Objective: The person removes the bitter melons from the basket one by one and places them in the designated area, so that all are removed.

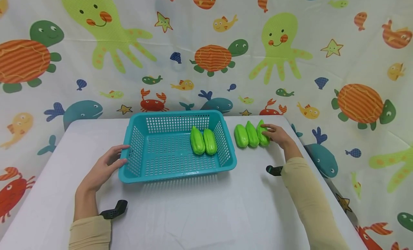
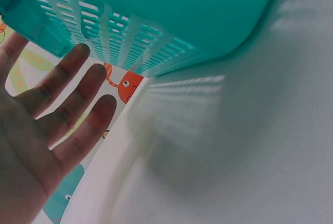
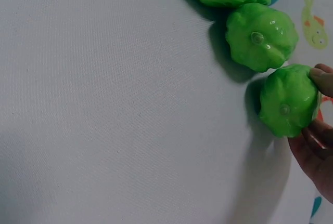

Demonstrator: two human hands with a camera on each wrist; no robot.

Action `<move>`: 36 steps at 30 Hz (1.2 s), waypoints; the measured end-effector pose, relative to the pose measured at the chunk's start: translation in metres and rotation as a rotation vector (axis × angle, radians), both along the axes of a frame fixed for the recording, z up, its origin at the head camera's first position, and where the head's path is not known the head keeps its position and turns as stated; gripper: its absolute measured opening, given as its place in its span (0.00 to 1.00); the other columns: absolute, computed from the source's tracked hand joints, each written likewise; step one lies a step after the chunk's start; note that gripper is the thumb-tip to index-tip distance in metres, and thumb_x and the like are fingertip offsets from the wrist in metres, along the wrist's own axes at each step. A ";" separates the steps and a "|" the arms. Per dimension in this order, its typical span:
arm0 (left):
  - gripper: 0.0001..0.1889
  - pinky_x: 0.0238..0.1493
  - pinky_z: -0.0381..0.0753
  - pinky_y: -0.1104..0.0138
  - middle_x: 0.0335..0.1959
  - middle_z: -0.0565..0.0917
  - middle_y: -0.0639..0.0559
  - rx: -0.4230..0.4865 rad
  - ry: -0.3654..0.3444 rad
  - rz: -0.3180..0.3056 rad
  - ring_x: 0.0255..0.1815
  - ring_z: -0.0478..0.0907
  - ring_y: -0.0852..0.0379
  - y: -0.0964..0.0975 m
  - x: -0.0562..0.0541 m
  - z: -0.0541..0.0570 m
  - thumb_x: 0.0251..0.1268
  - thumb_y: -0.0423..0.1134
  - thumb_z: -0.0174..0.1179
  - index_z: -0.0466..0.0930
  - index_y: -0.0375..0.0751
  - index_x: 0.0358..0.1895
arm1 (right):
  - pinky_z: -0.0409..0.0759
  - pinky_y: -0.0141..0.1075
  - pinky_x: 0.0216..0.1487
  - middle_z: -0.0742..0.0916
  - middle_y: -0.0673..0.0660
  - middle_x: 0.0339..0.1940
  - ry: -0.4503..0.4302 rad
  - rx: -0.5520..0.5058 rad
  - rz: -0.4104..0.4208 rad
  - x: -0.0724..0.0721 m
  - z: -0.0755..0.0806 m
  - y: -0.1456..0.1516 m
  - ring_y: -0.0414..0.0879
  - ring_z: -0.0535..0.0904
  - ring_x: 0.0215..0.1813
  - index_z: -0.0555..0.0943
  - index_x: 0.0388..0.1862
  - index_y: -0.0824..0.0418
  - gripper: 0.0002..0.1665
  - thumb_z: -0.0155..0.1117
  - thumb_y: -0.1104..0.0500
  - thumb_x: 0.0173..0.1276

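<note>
My left hand (image 1: 101, 170) sits at about eight o'clock from the middle of the teal basket (image 1: 177, 175), its fingers fairly straight and spread. From the head camera its fingertips seem to meet the basket's left rim; it has hold of nothing that I can make out. A small black wrist unit (image 1: 115, 209) shows below it, beside the beige left sleeve (image 1: 90, 232), over the white table (image 1: 200, 214).

The basket is slightly askew, with slotted walls. Inside, toward three o'clock from its centre, two green gourds (image 1: 197, 142) lie side by side, stem tips pointing roughly to twelve.

Out past the basket at three o'clock, three more gourds lie in a close row on the table: the left gourd (image 1: 241, 136), the middle gourd (image 1: 252, 134) and the right gourd (image 1: 263, 134). My right hand (image 1: 279, 136) comes in from about four o'clock of that row and is partly closed round the right gourd; the right wrist view shows me its thumb on one side and fingers on the other.

Behind everything, at twelve, hangs a pale cloth (image 1: 184, 33) printed with sea creatures, among them an orange-shelled turtle (image 1: 213, 58).
</note>
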State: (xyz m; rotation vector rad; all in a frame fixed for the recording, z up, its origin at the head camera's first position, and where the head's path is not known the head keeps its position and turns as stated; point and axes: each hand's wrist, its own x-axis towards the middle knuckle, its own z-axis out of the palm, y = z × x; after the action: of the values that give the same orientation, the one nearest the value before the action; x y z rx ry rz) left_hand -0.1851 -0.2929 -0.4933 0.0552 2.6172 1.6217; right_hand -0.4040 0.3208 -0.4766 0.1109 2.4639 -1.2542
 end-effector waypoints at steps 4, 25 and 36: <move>0.30 0.59 0.52 0.24 0.77 0.52 0.35 -0.004 -0.009 0.001 0.73 0.48 0.25 0.000 0.000 0.000 0.73 0.50 0.54 0.58 0.52 0.74 | 0.61 0.54 0.72 0.57 0.67 0.78 0.003 0.005 0.004 -0.001 -0.002 0.002 0.63 0.54 0.76 0.66 0.74 0.54 0.29 0.55 0.55 0.76; 0.30 0.59 0.52 0.24 0.76 0.52 0.35 0.007 0.007 0.000 0.73 0.48 0.25 0.000 0.000 -0.001 0.74 0.49 0.53 0.58 0.52 0.75 | 0.64 0.55 0.71 0.59 0.64 0.77 0.026 0.048 0.058 0.000 0.002 0.001 0.62 0.58 0.74 0.66 0.74 0.56 0.27 0.49 0.56 0.79; 0.30 0.58 0.53 0.24 0.76 0.52 0.35 -0.001 0.008 0.001 0.73 0.49 0.25 -0.001 0.001 0.000 0.74 0.49 0.54 0.58 0.50 0.75 | 0.65 0.55 0.70 0.59 0.66 0.77 0.061 0.023 0.052 0.001 0.004 0.004 0.63 0.56 0.75 0.63 0.75 0.59 0.29 0.51 0.56 0.78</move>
State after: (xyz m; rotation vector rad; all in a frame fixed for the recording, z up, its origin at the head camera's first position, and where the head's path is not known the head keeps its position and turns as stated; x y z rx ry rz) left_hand -0.1839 -0.2942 -0.4934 0.0606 2.6241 1.6233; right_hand -0.4035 0.3244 -0.4723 0.0150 2.5164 -1.2248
